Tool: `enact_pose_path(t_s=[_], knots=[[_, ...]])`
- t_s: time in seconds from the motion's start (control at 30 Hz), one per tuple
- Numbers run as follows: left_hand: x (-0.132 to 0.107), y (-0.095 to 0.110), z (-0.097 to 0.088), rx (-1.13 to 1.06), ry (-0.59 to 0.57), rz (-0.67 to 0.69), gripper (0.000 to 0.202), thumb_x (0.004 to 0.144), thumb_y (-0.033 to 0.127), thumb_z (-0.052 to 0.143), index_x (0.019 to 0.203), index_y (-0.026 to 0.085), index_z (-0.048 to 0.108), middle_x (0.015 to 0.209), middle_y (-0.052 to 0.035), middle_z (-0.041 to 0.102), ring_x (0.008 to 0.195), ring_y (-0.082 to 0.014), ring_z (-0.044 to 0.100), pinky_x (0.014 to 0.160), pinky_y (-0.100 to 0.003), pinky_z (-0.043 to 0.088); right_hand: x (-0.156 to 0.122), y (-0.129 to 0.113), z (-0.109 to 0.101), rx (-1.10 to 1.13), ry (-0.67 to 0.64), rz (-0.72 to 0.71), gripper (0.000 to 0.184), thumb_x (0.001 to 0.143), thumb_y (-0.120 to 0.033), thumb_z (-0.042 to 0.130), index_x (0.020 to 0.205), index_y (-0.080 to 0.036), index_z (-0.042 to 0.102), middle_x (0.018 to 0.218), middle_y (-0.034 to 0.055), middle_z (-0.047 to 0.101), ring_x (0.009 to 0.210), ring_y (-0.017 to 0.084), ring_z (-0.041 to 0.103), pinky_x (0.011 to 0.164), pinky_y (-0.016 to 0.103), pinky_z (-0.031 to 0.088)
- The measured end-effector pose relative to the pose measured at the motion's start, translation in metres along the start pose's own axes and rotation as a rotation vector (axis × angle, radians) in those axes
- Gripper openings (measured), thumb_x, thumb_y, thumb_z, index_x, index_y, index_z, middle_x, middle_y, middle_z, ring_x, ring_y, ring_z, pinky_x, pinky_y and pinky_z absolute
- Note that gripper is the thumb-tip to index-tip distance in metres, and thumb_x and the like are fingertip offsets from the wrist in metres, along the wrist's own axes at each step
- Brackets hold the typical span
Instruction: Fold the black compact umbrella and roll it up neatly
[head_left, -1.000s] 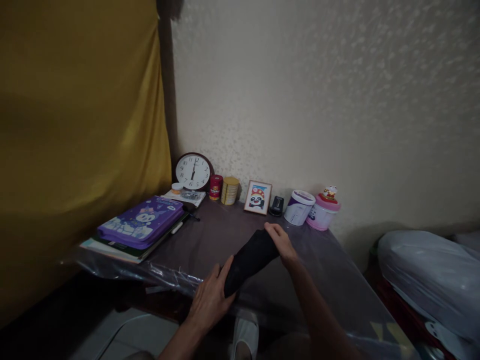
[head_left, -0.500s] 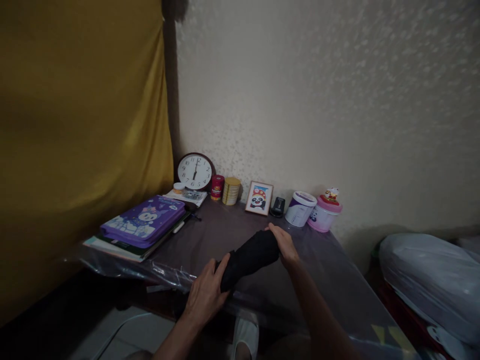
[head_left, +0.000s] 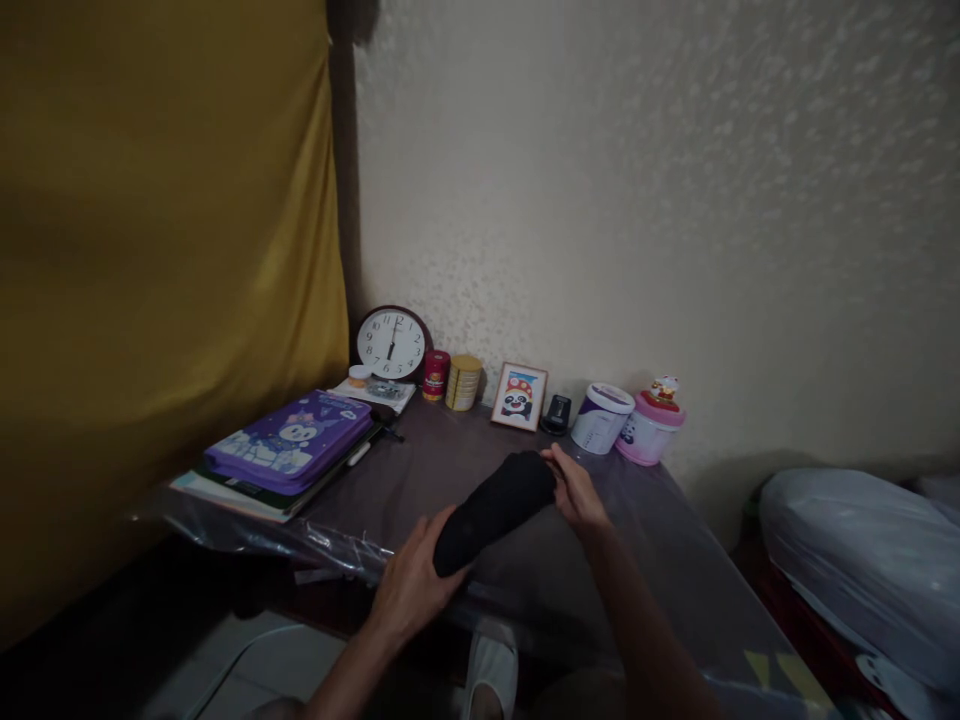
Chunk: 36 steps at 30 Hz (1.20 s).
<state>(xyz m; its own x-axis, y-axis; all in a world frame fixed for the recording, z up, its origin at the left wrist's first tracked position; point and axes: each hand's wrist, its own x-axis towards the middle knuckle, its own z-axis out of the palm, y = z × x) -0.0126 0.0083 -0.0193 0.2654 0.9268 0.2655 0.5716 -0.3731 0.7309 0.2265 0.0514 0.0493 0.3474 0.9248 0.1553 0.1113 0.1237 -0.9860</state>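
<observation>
A black rolled-up cloth lies slantwise above the dark table, which is covered in clear plastic. My left hand grips its near, lower end with the fingers wrapped round it. At the far, upper end my right hand pinches the cloth from the right side. Both forearms reach in from the bottom of the view.
Along the wall stand a round clock, a red tin, a yellow tin, a small panda picture frame, a white tub and a pink container. A purple case lies on books at left. A yellow curtain hangs left; a plastic-wrapped bundle sits right.
The cloth has been rolled tighter and turned a little, and my left hand has shifted along its near end. My right hand has stayed at the far end.
</observation>
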Motion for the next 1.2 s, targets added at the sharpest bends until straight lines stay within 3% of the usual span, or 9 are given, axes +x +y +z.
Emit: enact_pose_path(t_s=[0.1, 0.2, 0.4, 0.5, 0.63, 0.83, 0.97, 1.1, 1.2], knots=[[0.004, 0.002, 0.000, -0.424, -0.024, -0.122, 0.056, 0.065, 0.036, 0.065, 0.116, 0.019, 0.047, 0.101, -0.0043, 0.060, 0.092, -0.0194, 0.057, 0.079, -0.027, 0.044, 0.001, -0.001, -0.003, 0.191, -0.070, 0.151, 0.036, 0.072, -0.056, 0.049, 0.079, -0.023, 0.060, 0.099, 0.0069, 0.064, 0.093, 0.022, 0.059, 0.071, 0.034, 0.048], [0.004, 0.004, 0.002, -0.791, -0.144, -0.296, 0.055, 0.064, 0.047, 0.064, 0.109, 0.017, 0.051, 0.081, -0.0014, 0.064, 0.067, -0.0156, 0.060, 0.057, -0.024, 0.047, -0.003, -0.001, 0.001, 0.328, -0.169, 0.301, 0.039, 0.070, -0.057, 0.053, 0.089, -0.023, 0.058, 0.115, 0.0084, 0.057, 0.106, 0.024, 0.053, 0.077, 0.039, 0.047], [0.002, 0.008, 0.009, -0.970, -0.214, -0.593, 0.054, 0.065, 0.058, 0.059, 0.094, 0.013, 0.049, 0.057, 0.0005, 0.059, 0.044, -0.0129, 0.055, 0.035, -0.021, 0.041, -0.024, 0.000, 0.032, 0.329, -0.378, 0.388, 0.041, 0.067, -0.046, 0.063, 0.103, -0.028, 0.052, 0.113, 0.0046, 0.058, 0.087, 0.021, 0.062, 0.067, 0.039, 0.050], [-0.001, 0.012, 0.011, -1.006, -0.269, -0.556, 0.052, 0.065, 0.058, 0.059, 0.093, 0.015, 0.049, 0.057, 0.0010, 0.059, 0.044, -0.0121, 0.056, 0.035, -0.020, 0.042, -0.029, 0.002, 0.051, 0.312, -0.312, 0.370, 0.046, 0.064, -0.040, 0.068, 0.105, -0.026, 0.052, 0.104, 0.0048, 0.063, 0.083, 0.021, 0.064, 0.065, 0.037, 0.052], [-0.008, 0.017, 0.008, -1.049, -0.376, -0.537, 0.053, 0.065, 0.057, 0.059, 0.098, 0.017, 0.046, 0.062, 0.0013, 0.059, 0.048, -0.0131, 0.058, 0.034, -0.019, 0.043, -0.022, 0.009, 0.063, 0.359, -0.050, 0.279, 0.043, 0.060, -0.036, 0.071, 0.097, -0.018, 0.059, 0.093, 0.0085, 0.068, 0.088, 0.024, 0.063, 0.071, 0.035, 0.053], [-0.019, 0.012, 0.010, -1.048, -0.563, -0.417, 0.055, 0.069, 0.049, 0.060, 0.111, 0.022, 0.037, 0.079, -0.0003, 0.061, 0.043, -0.0099, 0.057, 0.034, -0.020, 0.045, -0.003, 0.018, 0.046, 0.336, 0.141, 0.215, 0.042, 0.060, -0.041, 0.070, 0.093, -0.017, 0.061, 0.092, 0.0080, 0.069, 0.089, 0.024, 0.064, 0.076, 0.035, 0.053], [-0.021, 0.002, 0.024, -0.807, -0.513, -0.347, 0.062, 0.067, 0.046, 0.063, 0.113, 0.016, 0.036, 0.048, 0.0101, 0.049, 0.028, -0.0050, 0.041, 0.028, -0.014, 0.033, 0.003, 0.022, 0.032, 0.297, 0.266, 0.177, 0.047, 0.057, -0.041, 0.071, 0.098, -0.019, 0.060, 0.096, 0.0060, 0.068, 0.089, 0.023, 0.063, 0.078, 0.035, 0.052], [-0.017, 0.001, 0.027, -0.734, -0.433, -0.307, 0.051, 0.072, 0.047, 0.056, 0.108, 0.014, 0.041, 0.037, 0.0139, 0.038, 0.024, -0.0042, 0.032, 0.024, -0.012, 0.026, 0.000, 0.016, 0.027, 0.330, 0.158, 0.198, 0.045, 0.063, -0.047, 0.064, 0.099, -0.020, 0.060, 0.095, 0.0069, 0.068, 0.088, 0.024, 0.063, 0.071, 0.036, 0.052], [-0.013, 0.005, 0.019, -0.874, -0.461, -0.311, 0.034, 0.071, 0.046, 0.058, 0.085, 0.016, 0.048, 0.039, 0.0121, 0.040, 0.025, -0.0037, 0.033, 0.025, -0.013, 0.028, -0.006, 0.006, 0.027, 0.364, 0.013, 0.208, 0.042, 0.069, -0.052, 0.057, 0.097, -0.021, 0.059, 0.099, 0.0067, 0.066, 0.087, 0.022, 0.063, 0.067, 0.032, 0.051]])
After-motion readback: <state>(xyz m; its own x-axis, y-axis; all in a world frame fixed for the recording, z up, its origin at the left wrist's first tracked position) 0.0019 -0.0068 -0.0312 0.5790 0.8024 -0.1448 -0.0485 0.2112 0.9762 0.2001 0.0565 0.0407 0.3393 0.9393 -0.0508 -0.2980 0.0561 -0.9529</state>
